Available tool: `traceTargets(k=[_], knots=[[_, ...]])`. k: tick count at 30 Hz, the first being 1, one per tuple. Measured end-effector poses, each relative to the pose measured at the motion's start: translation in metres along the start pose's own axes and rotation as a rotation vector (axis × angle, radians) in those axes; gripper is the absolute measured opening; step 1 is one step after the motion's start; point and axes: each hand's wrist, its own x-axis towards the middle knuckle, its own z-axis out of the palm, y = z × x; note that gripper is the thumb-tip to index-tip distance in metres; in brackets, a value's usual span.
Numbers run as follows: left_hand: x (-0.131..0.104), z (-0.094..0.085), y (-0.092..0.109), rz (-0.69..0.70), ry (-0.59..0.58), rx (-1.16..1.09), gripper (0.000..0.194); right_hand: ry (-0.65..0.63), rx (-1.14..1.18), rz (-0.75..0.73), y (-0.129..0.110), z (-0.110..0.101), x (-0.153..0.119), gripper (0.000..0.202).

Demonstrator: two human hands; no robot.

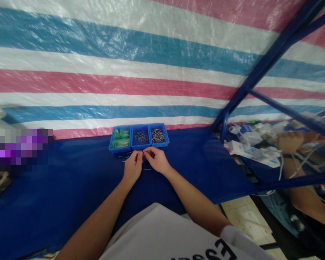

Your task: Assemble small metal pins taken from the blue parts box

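Observation:
Both hands meet over the blue table, just in front of three joined blue bins. My left hand (134, 163) is closed in a pinch, and my right hand (156, 159) pinches close beside it; whatever lies between the fingertips is too small to name. The left bin (111, 145) holds green-and-clear packets (121, 138). In the middle bin are thin dark metal pins (141, 137), and the right bin has a denser heap of silvery metal pieces (158, 136). A few loose thin pins lie around my hands, one pin (147, 169) below them.
A striped plastic sheet (151, 83) hangs behind the table (78, 180). At right stands a blue metal frame (253, 77); beyond it are white boxes (246, 135), cables and another person's arm (295, 173). A pale object (0, 119) is at the far left.

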Motion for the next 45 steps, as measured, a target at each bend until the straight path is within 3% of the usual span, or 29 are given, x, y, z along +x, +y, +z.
traceTargets(k=[10, 16, 26, 35, 45], knots=[[0.0, 0.003, -0.003, -0.004, 0.031, -0.056, 0.023, 0.007, 0.012, 0.016, 0.003, -0.001, 0.001, 0.017], [0.0, -0.001, 0.001, -0.012, 0.024, 0.034, 0.037, -0.02, 0.0, -0.025, -0.002, 0.0, -0.001, 0.016], [0.0, 0.003, -0.003, -0.015, 0.027, -0.076, 0.024, 0.007, 0.013, 0.005, 0.001, -0.001, 0.0, 0.017], [0.001, 0.007, -0.009, -0.018, 0.026, -0.189, 0.025, 0.019, 0.203, 0.063, 0.011, 0.001, 0.004, 0.02], [-0.001, -0.001, 0.0, -0.019, 0.053, -0.001, 0.035, -0.02, 0.02, -0.033, 0.005, 0.0, -0.001, 0.019]])
